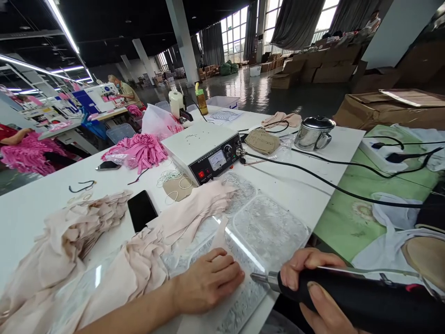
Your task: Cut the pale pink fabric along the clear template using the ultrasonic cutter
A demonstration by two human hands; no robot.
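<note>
1. Head view — the right hand (325, 306) is wrapped round a black handheld tool (377, 297), its tip just beside the left hand (212, 280).
2. Left fingers lie together, knuckles up, where a pale strip (219, 235) meets them; any pinch underneath is hidden.
3. A slipping tip could catch those fingers.
4. The glossy board (269, 222) beneath might let the strip skid.
5. Farther out, the control box's (205, 144) black cable (337, 188) could snag the steel cup (313, 134) — if dragged.

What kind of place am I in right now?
Most likely a garment workshop: a sewing machine stands in the left background, cut beige fabric pieces lie in piles close by, and cardboard boxes are stacked further back.
</note>
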